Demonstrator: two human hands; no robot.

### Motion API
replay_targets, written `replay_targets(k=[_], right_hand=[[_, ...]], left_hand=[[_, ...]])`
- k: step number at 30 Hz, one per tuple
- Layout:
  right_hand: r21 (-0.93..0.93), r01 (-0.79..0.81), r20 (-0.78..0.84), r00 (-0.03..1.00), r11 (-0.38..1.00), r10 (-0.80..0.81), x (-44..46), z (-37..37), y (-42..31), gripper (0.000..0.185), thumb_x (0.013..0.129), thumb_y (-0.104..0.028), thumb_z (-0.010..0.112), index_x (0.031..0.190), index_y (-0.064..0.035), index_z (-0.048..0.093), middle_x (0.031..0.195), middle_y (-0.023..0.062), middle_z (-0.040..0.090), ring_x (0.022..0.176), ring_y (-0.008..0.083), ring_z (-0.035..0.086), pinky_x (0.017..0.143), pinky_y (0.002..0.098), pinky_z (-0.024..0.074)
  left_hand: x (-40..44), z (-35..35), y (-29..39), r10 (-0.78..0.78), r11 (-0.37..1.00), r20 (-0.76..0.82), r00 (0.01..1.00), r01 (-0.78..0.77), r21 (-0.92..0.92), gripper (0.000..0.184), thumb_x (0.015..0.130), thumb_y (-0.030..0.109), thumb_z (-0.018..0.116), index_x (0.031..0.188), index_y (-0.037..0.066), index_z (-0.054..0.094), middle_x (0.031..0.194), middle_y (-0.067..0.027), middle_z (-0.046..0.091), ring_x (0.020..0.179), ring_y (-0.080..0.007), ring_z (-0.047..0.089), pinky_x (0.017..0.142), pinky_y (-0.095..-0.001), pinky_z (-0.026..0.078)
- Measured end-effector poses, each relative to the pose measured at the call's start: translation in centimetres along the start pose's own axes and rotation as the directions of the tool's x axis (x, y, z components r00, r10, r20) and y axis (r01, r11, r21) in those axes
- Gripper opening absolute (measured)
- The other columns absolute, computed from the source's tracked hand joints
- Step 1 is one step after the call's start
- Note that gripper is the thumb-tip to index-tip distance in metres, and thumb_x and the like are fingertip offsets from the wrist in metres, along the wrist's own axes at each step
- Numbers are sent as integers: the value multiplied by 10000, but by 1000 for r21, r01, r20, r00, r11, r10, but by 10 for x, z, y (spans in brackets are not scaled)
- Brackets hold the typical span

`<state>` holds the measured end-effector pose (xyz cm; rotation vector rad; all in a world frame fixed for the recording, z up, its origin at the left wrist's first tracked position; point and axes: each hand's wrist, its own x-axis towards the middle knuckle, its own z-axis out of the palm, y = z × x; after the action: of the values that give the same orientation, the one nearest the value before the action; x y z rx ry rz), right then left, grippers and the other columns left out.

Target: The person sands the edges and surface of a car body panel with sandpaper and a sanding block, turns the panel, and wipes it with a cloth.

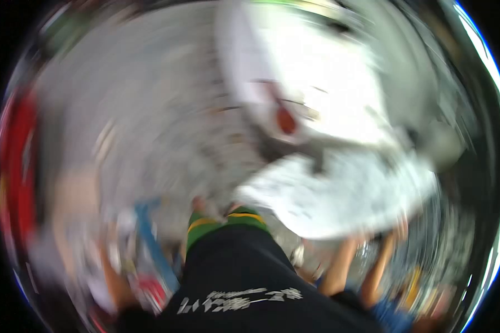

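White panel [339, 200] is extending sideways, ahead and to the right. Leftmost, the left hand [103, 244] is hanging well apart, near a blue bar [153, 238]; the right hand [360, 238], nearer, is meeting the panel's near edge (blur is hiding each grip; I cannot tell its state), a co-worker's hand [401, 227] crowding it farther right.

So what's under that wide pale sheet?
The pale sheet hides whatever lies beneath. Grey ground shows beyond its left end; the right hand, blurred, is at its lower edge.

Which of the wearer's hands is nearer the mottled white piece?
Right. The right hand is at the lower edge of the mottled white piece; the left hand is well away to its left.
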<state>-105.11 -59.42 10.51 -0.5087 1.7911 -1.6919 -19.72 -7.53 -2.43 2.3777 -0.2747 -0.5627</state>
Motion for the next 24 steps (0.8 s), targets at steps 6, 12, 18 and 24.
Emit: replay_targets(k=[6,12,18,24], right_hand=[[445,100,-86,994,890,-69,20,-36,26,554,1045,-439,453,1214,66,606,1102,128,668,966,249,661,872,376,540],[408,108,-159,986,907,-46,12,-34,42,516,1053,-411,452,1196,56,617,1065,115,680,925,237,670,842,368,551],[345,94,-204,979,934,-23,6,-31,32,539,1047,-433,461,1206,57,619,1068,106,679,918,219,662,823,357,543],[416,93,-161,987,905,-28,4,-35,38,532,1043,-432,471,1216,51,616,1069,104,678,920,224,663,822,368,547]], left_hand=[[37,52,79,76,958,-81,994,-50,283,468,955,310,589,1333,38,545,1305,-178,596,1142,-282,588,953,-414,484],[17,70,114,57,944,-63,996,-33,328,499,950,321,590,1353,34,520,1334,-191,567,1180,-298,558,976,-423,466],[9,72,126,44,939,-54,998,-22,343,532,945,332,592,1372,30,495,1362,-204,538,1218,-314,528,1000,-432,448],[7,71,120,49,936,-60,997,-25,351,565,940,343,594,1392,27,471,1391,-217,509,1256,-330,498,1024,-441,430]])
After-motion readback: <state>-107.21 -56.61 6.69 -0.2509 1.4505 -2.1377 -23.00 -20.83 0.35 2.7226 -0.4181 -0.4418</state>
